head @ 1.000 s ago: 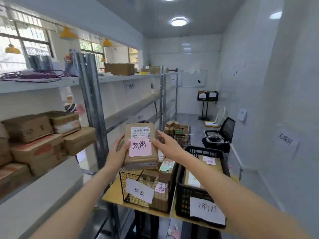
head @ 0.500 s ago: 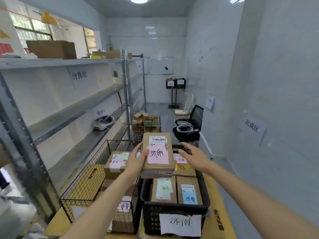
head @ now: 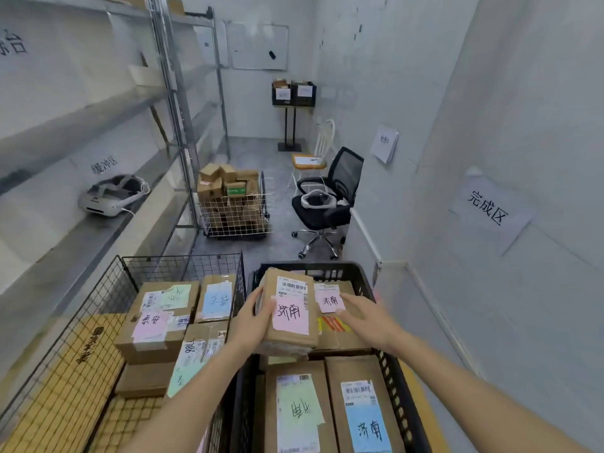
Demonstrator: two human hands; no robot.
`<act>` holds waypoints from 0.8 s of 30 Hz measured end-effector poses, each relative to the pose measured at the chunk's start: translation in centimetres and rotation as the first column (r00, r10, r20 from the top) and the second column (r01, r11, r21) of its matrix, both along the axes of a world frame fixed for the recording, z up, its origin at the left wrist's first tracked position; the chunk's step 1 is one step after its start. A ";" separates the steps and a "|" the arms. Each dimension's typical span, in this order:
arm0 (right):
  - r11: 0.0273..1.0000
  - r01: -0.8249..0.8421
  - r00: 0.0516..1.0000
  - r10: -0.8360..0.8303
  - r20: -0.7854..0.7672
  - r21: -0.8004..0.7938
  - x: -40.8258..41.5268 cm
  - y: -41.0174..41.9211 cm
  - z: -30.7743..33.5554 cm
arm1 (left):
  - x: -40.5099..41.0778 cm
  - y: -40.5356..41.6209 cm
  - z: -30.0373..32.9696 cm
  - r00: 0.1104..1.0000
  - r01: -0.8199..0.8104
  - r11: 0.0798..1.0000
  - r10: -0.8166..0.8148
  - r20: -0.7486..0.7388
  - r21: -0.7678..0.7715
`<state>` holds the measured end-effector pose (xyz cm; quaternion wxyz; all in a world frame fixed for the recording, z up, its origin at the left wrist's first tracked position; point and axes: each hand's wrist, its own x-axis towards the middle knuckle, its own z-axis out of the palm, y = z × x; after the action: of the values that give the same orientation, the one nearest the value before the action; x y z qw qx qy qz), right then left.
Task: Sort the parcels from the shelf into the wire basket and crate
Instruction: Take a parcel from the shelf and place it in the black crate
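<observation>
Parcel: a brown carton with a barcode label and a pink slip handwritten 济南, held above the black crate, over its far half; not yet set down.
Left hand: its grip is clamped on the parcel's left edge, thumb laid across the pink slip, so the label is kept face up and readable.
Right hand: fingers are straight and spread, nothing is held; it lies low over a carton inside the crate, just right of the parcel. Judged to be steadying or clearing the landing spot.
Crate contents: cartons with green, blue and pink slips are seen; where legible they read 济南, matching the held parcel, which is judged to be why this bin was chosen.
Wire basket: just left of the crate; cartons inside carry slips with a different name, so it is judged to be the other destination.
Shelf: left of the basket; only a white headset is seen on it here.
Tabletop: a yellow strip is visible right of the crate.
</observation>
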<state>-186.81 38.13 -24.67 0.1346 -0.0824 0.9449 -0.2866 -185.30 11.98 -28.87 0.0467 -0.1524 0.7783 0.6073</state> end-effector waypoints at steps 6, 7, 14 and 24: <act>1.000 -0.017 0.995 0.017 0.095 0.000 -4.3 -0.9 -4.2 | -4.3 0.5 -3.7 0.998 0.049 0.986 -0.043 0.044 -0.156; 0.999 -0.030 0.993 0.032 0.110 -0.014 -5.0 -1.3 -4.5 | -4.8 0.6 -4.1 0.997 0.065 0.978 -0.056 0.049 -0.198; 0.984 -0.090 0.953 0.131 0.274 -0.156 -8.1 -4.1 -8.4 | -7.1 1.1 -6.8 0.988 0.081 0.925 -0.025 0.153 -0.371; 0.962 -0.132 0.947 0.193 0.255 -0.238 -9.1 -4.4 -11.9 | -4.9 2.9 -8.9 0.997 -0.023 0.845 0.059 0.051 -0.535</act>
<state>-195.87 33.74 -36.61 0.2784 -0.1337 0.8698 -0.3848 -190.21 14.92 -37.74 0.0151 -0.1958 0.9111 0.3625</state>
